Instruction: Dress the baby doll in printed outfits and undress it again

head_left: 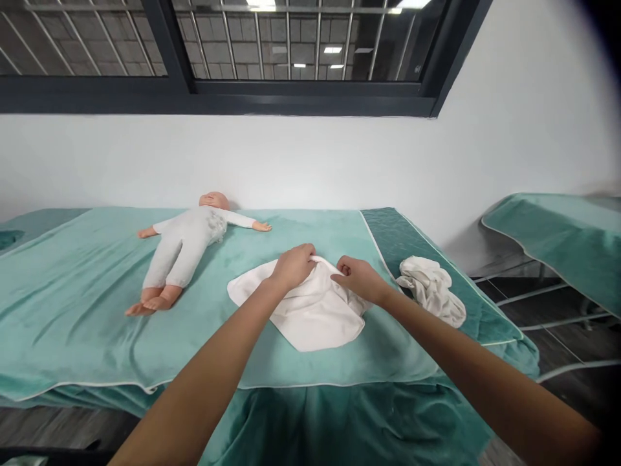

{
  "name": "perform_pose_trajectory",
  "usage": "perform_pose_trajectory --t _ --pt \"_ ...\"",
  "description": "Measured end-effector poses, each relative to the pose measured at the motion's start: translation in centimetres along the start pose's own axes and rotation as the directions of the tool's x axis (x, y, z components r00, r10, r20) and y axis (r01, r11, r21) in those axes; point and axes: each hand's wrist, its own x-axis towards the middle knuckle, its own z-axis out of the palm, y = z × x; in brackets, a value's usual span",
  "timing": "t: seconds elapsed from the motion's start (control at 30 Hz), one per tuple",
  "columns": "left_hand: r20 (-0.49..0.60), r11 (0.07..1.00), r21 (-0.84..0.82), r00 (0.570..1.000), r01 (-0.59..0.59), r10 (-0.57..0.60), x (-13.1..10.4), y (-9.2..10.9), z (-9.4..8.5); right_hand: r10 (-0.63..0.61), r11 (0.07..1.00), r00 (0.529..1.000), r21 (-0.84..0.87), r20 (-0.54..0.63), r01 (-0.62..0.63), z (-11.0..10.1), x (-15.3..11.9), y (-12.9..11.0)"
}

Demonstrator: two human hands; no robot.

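A white cloth (pixel 323 320) lies partly spread on the green bed cover (pixel 272 372), its upper edge lifted between my hands. My left hand (pixel 295 266) pinches that edge near the middle of the cloth. Just to the right, my right hand (pixel 358 278) is closed on the same edge, fingers curled. The cloth's far side is bunched and partly hidden behind my hands and forearms. What kind of cloth item it is, I cannot tell.
A baby doll (pixel 182 243) with a white cloth body lies on its back at the left. Another crumpled white cloth (pixel 431 291) rests at the right. Behind the bed are a white wall (pixel 291 162) and a barred window. A second green-covered bed (pixel 563 239) stands further right.
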Motion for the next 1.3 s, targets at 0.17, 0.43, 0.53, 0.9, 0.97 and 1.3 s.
perform_pose_trajectory --t 0.17,0.43,0.53,0.9,0.97,1.3 --pt "-0.219 1.0 0.03 0.976 -0.006 0.012 -0.3 1.6 -6.0 -0.092 0.995 0.974 -0.041 -0.205 0.086 -6.4 -0.2 -4.2" --pt "-0.435 0.985 0.134 0.9 0.104 -0.036 -2.2 2.4 -12.4 -0.263 0.844 0.928 -0.528 -0.264 0.089 -13.2 -1.0 -6.9" --pt "-0.433 0.995 0.021 0.898 0.095 -0.077 -3.2 1.7 -12.3 -0.288 0.834 0.916 -0.543 -0.277 0.098 -13.6 -2.0 -6.6" --pt "-0.129 0.932 -0.31 0.963 0.188 -0.237 -8.3 -2.2 -14.1 0.124 0.99 0.933 0.107 -0.337 -0.093 -13.4 -4.7 -1.0" --pt "-0.079 0.931 -0.296 0.966 0.212 -0.245 -8.8 -2.4 -14.9 0.158 0.982 0.947 0.141 -0.279 -0.122 -13.9 -4.7 -0.4" --pt "0.124 0.858 -0.223 0.886 0.463 -0.447 -5.0 -6.7 -12.2 0.075 0.967 0.986 -0.253 0.152 -0.034 -11.8 3.3 0.5"
